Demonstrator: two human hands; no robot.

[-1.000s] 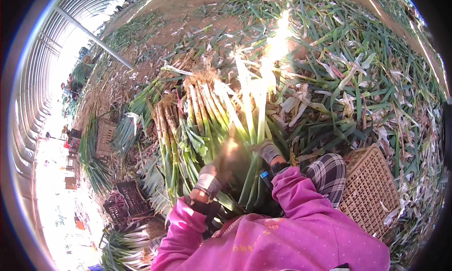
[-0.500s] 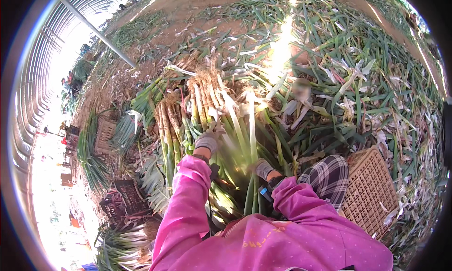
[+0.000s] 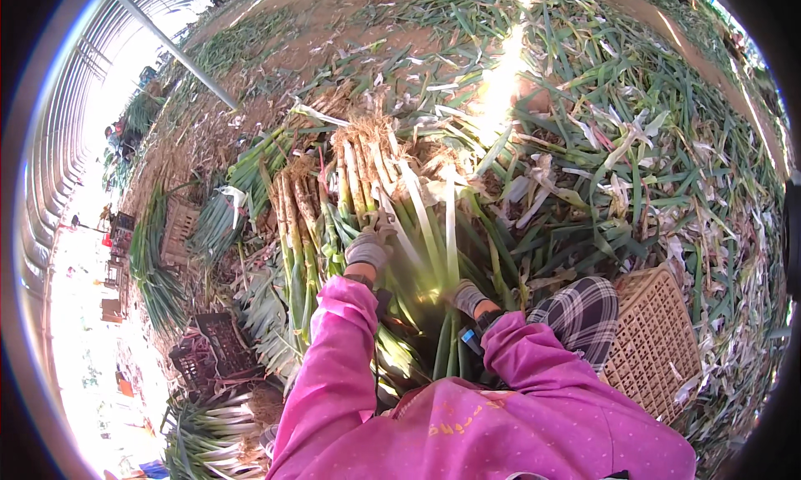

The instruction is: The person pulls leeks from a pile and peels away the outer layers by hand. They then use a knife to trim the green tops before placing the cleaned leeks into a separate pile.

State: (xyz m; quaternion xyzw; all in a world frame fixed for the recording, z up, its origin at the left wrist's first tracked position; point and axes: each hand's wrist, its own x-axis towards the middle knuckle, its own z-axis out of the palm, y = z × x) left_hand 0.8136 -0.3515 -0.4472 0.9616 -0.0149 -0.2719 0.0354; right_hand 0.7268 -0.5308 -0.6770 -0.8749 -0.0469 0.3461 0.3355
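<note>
Far left there's a dark plastic crate (image 3: pixel 219 352) sitting on the ground, with a bundle of cut green onions (image 3: pixel 213 442) lying just below it toward the bottom edge. A bit higher up, another woven basket (image 3: pixel 179 230) sits among long green leaves.

Moving in toward the middle, the big pile of green onions (image 3: pixel 367 188) lies in front of the person, roots and white stalks pointing away, green tops running back toward the lap. The left hand (image 3: pixel 368 248), in a grey work glove with a pink sleeve behind it, is stretched out onto the pile and clenched around a few of the white stalks near the left side of the bunch.

Just right of that, the right hand (image 3: pixel 467 297), also gloved, is lower and closer to the body, down among the green tops of the same pile. It's touching them, but it's blurry and half buried, so I can't tell if it's actually gripping anything or just resting there.

Further right there's a knee in plaid trousers (image 3: pixel 584 313), and right beside it a tan wicker basket (image 3: pixel 655 346). Everything beyond is ground covered in loose trimmed leaves (image 3: pixel 651 163).
</note>
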